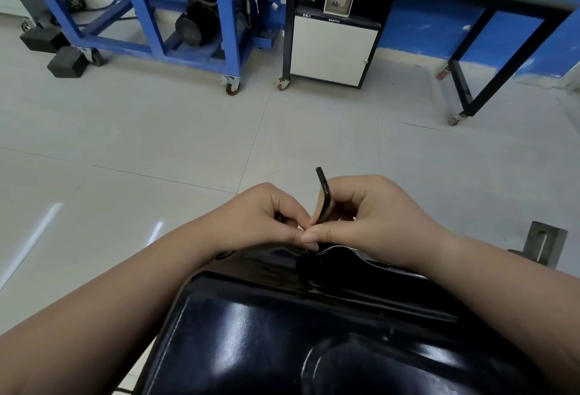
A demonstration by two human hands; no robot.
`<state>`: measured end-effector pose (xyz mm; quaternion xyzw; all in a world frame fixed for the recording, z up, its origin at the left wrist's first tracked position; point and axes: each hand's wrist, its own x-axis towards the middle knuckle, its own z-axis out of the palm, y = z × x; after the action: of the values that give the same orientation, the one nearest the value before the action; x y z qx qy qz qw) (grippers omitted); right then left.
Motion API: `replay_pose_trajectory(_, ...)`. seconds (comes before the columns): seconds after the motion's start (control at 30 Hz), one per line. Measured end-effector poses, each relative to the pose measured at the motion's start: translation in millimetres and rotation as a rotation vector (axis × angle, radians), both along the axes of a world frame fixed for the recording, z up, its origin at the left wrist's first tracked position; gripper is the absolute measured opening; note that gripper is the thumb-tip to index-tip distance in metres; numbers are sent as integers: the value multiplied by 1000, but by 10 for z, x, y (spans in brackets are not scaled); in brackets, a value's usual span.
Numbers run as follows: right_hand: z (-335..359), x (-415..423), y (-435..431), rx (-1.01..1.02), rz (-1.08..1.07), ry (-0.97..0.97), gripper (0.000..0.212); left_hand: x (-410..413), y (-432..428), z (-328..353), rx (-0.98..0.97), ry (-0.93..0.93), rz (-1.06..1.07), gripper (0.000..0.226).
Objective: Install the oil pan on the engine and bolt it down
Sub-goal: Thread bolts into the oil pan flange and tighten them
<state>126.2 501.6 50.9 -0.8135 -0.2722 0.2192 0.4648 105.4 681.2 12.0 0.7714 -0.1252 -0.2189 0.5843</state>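
1. Filling the lower middle of the head view, the glossy black oil pan (282,332) lies with its domed outer side facing up. Its far rim runs just under both hands.
2. At the middle of that far rim, the right hand (376,218) holds a black hex key (323,189). The thumb and curled forefinger are clamped on the key's lower part.
3. The key's free end rises above the knuckles and leans slightly left, away from the pan. Its lower end is hidden behind the fingers where they meet the rim.
4. The left hand (266,215) sits just left of the right at the same rim, and the two thumb tips touch. Its fingers are curled in tight together with a dark speck showing beneath them. Whether they pinch anything cannot be told.
5. Both forearms cross the pan's near corners.
6. Beyond the pan's far rim lies pale tiled floor (188,143), then a blue wheeled frame (188,2) to the far left and a white cabinet (332,49) straight ahead.
7. A grey metal block (544,242) stands just off the pan's right side.
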Motion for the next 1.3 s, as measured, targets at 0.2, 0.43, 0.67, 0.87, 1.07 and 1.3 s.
replay_pose_trajectory(0.2, 41, -16, -52, 22, 82, 79, 25, 34, -3, 15, -47, 14, -78, 42)
replay_pose_trajectory(0.43, 40, -8, -2, 10, 29, 14, 18, 29, 2, -45, -31, 31, -38, 14)
replay_pose_trajectory(0.67, 74, -21, -43, -71, 155, 65, 30, 35, 17, -30, -72, 43, -110, 38)
replay_pose_trajectory(0.87, 49, 14, -39, -69, 37, 42, 12, 28, -2, -44, -23, 15, -76, 26)
replay_pose_trajectory(1.07, 32, 3, -13, -78, 49, 28, 13, 4, -6, -42, -41, 68, -36, 18)
replay_pose_trajectory(1.3, 37, -11, -49, -80, 55, 40, 16, 5, 1, -62, -45, 61, -64, 24)
